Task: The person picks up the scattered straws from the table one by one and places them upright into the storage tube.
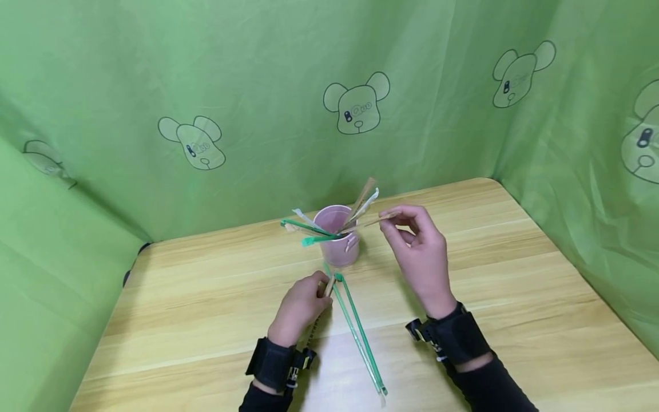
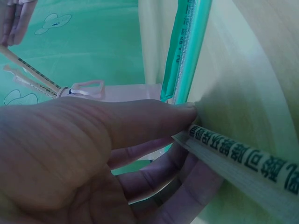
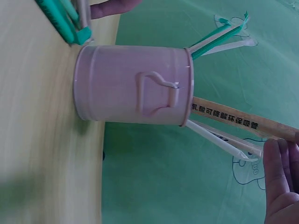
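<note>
My right hand [image 1: 422, 254] pinches the outer end of a brown paper-wrapped straw [image 3: 226, 116] with printed characters; its other end is inside a small pink bucket [image 1: 341, 256] with a side handle. In front of the bucket, my left hand [image 1: 300, 306] pinches another printed, paper-wrapped straw [image 2: 243, 156] between thumb and fingers, low over the table. Beside those fingertips lie two green-wrapped straws [image 1: 362, 332], pointing toward me. More straws lean out of the bucket: green ones [image 1: 314, 241] to the left, white [image 3: 224, 142] and brown ones [image 1: 364, 193] to the right.
The bucket stands near the back of a wood-grain table [image 1: 195, 320]. A green curtain [image 1: 268, 68] with bear-head drawings hangs close behind the table and along both sides. The table's right edge runs diagonally toward me.
</note>
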`<state>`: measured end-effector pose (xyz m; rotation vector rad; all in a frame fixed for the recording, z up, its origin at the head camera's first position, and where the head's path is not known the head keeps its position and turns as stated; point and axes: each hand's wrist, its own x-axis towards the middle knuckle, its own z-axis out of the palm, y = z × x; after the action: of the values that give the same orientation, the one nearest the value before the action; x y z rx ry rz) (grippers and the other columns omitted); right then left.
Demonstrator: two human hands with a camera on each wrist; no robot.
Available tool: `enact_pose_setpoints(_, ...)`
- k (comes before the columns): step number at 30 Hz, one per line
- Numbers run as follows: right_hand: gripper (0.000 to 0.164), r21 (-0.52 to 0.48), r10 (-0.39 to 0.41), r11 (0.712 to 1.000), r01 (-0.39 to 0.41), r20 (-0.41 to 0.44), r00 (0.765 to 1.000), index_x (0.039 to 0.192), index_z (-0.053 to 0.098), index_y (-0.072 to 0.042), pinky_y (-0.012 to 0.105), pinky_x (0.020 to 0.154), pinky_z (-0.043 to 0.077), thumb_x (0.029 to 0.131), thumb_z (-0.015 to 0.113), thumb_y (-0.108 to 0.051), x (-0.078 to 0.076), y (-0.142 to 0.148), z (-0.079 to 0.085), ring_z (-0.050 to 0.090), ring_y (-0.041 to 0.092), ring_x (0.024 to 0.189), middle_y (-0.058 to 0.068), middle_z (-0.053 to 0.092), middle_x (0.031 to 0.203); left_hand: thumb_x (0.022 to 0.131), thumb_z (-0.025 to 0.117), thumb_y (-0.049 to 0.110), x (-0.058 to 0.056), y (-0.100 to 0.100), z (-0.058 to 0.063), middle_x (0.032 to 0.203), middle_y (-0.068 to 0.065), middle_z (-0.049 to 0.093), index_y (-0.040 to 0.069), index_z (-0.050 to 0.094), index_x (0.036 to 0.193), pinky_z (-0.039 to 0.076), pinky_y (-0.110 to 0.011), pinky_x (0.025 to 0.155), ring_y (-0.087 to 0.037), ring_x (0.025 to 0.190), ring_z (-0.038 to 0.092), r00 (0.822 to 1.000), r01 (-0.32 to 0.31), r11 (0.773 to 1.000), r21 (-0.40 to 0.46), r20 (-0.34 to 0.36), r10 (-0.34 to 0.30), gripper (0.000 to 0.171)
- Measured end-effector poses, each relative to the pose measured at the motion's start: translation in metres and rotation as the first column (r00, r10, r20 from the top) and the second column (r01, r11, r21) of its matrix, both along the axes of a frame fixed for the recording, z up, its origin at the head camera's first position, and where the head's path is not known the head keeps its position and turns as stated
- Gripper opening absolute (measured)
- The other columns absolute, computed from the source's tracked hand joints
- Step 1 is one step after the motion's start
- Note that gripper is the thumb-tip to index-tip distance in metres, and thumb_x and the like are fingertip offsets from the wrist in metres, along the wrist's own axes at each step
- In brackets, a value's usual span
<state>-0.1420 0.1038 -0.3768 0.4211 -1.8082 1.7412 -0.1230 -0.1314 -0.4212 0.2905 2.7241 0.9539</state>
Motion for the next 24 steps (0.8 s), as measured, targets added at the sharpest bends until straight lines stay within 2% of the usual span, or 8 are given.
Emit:
enact_pose_setpoints(7, 0.02, 0.122, -0.015, 0.993, -0.001, 0.128, 0.992, 0.118, 0.069, -0.004, 0.028, 0.087, 0.06, 0.099, 0.076, -0.004, -0.003, -0.004, -0.009, 0.07, 0.018, 0.102, 0.004, 0.072, 0.113, 0.095, 0.075, 0.001, 0.001, -0.001, 0.001, 0.078, -0.002, 0.053, 0.0, 0.067, 0.124, 0.037, -0.03, 0.061, -0.017, 0.066, 0.046, 1.0, -0.006, 1.0, 0.002, 0.004, 0.006, 0.03)
enact_pose_setpoints(13, 0.022, 0.157, 0.007, 0.987, -0.037, 0.183, 0.983, 0.121, 0.069, -0.006, 0.026, 0.085, 0.059, 0.1, 0.076, -0.007, -0.004, -0.004, -0.016, 0.071, 0.017, 0.099, 0.003, 0.073, 0.113, 0.094, 0.077, 0.0, 0.001, -0.001, 0.001, 0.08, -0.003, 0.056, -0.001, 0.067, 0.122, 0.04, -0.031, 0.062, -0.018, 0.068, 0.049, 1.0, -0.011, 1.0, 0.003, 0.006, 0.011, 0.03)
enact_pose_setpoints(18, 0.026, 0.173, 0.009, 0.984, -0.039, 0.17, 0.985, 0.125, 0.069, -0.008, 0.027, 0.084, 0.059, 0.1, 0.077, -0.011, -0.005, -0.006, -0.018, 0.07, 0.016, 0.1, 0.001, 0.073, 0.116, 0.094, 0.077, 0.0, 0.001, -0.001, 0.0, 0.08, -0.003, 0.056, 0.0, 0.067, 0.122, 0.04, -0.03, 0.062, -0.018, 0.068, 0.05, 1.0, -0.015, 1.0, -0.005, 0.005, 0.015, 0.03)
enact_pose_setpoints(24, 0.016, 0.208, -0.045, 0.978, 0.03, 0.068, 0.997, 0.117, 0.074, -0.008, 0.024, 0.081, 0.058, 0.101, 0.075, -0.008, -0.007, -0.008, -0.022, 0.07, 0.018, 0.091, -0.001, 0.074, 0.108, 0.094, 0.079, 0.001, -0.001, -0.001, -0.001, 0.083, -0.003, 0.058, 0.002, 0.067, 0.122, 0.041, -0.031, 0.063, -0.018, 0.069, 0.051, 1.0, -0.022, 1.0, -0.009, 0.012, 0.022, 0.03)
